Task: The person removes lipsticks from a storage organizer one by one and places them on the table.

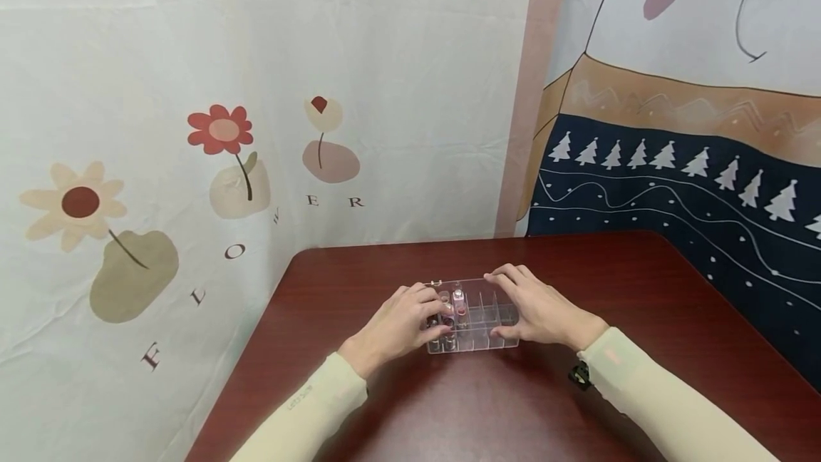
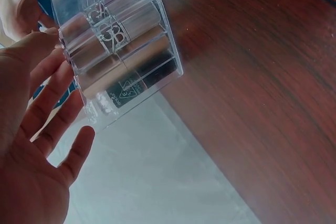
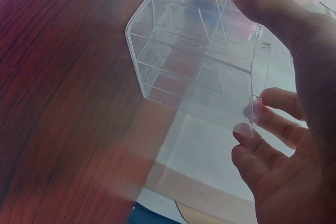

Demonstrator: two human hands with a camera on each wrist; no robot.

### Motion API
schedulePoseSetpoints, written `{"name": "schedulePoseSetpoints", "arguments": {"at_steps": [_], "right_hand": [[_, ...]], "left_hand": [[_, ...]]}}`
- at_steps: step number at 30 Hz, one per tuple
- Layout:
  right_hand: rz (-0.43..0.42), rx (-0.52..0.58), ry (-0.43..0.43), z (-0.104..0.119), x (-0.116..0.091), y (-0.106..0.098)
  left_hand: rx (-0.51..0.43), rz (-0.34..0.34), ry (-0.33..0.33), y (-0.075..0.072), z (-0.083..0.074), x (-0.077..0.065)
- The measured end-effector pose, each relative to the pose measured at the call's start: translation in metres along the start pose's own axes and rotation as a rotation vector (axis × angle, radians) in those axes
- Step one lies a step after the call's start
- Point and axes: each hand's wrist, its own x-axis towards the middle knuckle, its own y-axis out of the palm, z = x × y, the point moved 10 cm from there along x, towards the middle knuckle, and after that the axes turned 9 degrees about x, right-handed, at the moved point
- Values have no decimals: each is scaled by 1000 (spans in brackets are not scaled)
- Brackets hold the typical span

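Note:
A clear plastic compartment box (image 1: 481, 337) sits on the table between my hands. My left hand (image 1: 404, 316) grips its left end, with the thumb near the front and the fingers reaching over toward the back. At the right end, my right hand (image 1: 548, 314) spans the box from the front edge to the back edge. Several lip gloss tubes (image 2: 118, 27) fill the left compartments, some partly hidden by my left fingers. Divided compartments (image 3: 173, 51) on the right hold nothing. Small hinges (image 3: 256, 106) line the back edge, where my right fingertips touch.
The dark red wooden table (image 1: 474, 405) spreads around the box. A pale curtain (image 1: 410, 91) with printed flowers hangs behind it, and a navy one (image 1: 641, 191) with printed trees hangs at the right. A dark band (image 1: 580, 376) shows at the right wrist.

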Motion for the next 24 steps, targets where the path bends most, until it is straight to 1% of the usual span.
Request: {"name": "schedulePoseSetpoints", "arguments": {"at_steps": [13,18,24], "right_hand": [[-2,0,1,2,1,1],[-16,-6,-12,1,1,1],[-19,1,1,0,1,0]], "left_hand": [[-24,54,-17,9,-1,1],[-30,56,-17,9,-1,0],[-17,50,-16,9,-1,1]]}}
